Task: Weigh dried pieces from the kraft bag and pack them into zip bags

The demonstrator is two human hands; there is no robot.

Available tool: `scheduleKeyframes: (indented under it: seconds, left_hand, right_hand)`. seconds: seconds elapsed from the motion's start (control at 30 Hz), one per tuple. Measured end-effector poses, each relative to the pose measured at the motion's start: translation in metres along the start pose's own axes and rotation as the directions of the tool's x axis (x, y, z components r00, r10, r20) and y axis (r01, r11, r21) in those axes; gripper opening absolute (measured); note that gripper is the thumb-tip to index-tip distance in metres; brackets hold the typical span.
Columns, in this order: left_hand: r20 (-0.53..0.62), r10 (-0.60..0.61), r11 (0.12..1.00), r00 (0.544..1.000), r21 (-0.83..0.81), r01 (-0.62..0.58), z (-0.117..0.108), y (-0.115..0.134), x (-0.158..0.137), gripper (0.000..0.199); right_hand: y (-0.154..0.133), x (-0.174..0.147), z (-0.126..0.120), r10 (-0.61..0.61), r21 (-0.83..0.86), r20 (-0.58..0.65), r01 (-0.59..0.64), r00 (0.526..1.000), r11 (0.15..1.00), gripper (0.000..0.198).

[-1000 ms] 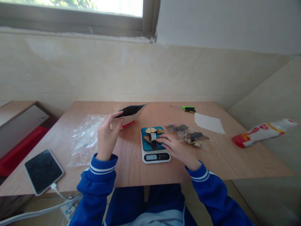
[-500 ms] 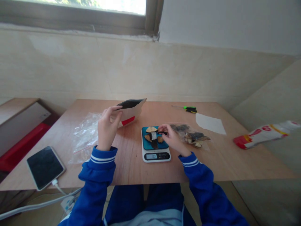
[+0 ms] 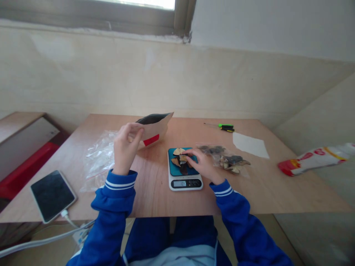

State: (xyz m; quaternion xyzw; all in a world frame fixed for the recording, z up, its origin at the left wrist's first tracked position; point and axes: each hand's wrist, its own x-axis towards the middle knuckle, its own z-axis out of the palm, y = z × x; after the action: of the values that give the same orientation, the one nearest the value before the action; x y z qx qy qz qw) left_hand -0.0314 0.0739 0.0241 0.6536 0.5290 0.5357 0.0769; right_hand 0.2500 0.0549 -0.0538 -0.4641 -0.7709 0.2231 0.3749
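Observation:
My left hand pinches the near rim of a tan paper pouch with a red patch. The pouch mouth gapes open and shows a dark inside. Over the kitchen scale my right hand has its thumb and fingers closed around a brown dried slice. Other dried pieces lie on the teal plate, among them a pale slice at the back and a dark one in front. The scale's display is lit, but its digits are too blurred to read.
Right of the scale, a clear bag holds more dried pieces. Behind it lie screwdrivers and white paper. A bottle lies at the right. Crumpled clear plastic and a cabled phone are on the left.
My right hand has moved slightly inward over the scale plate, and a brown slice now shows at its fingertips near the middle. My left hand keeps hold of the pouch.

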Motion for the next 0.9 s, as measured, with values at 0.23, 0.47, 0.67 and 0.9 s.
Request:
scheduleKeyframes:
  seconds: [0.23,0.47,0.67,0.9]
  left_hand:
    - [-0.009,0.001,1.000,1.000,0.013,-0.001,0.001,-0.001,-0.002,0.014]
    - [0.002,-0.014,1.000,1.000,0.000,0.014,0.001,0.003,-0.003,0.014]
    - [0.004,0.002,1.000,1.000,-0.014,-0.002,0.000,0.005,-0.004,0.012]
    - [0.010,-0.001,1.000,1.000,-0.007,0.001,0.000,0.006,-0.007,0.011]
  right_hand:
    - [0.007,-0.032,-0.017,0.055,-0.090,-0.072,-0.061,0.996,0.994,0.022]
    - [0.013,-0.050,-0.001,0.038,-0.198,-0.055,-0.048,0.998,0.979,0.036]
    - [0.017,-0.052,0.000,0.015,-0.241,-0.037,-0.024,0.999,0.970,0.015]
    - [0.000,-0.054,-0.017,0.014,-0.216,-0.042,-0.023,0.999,0.976,0.025]
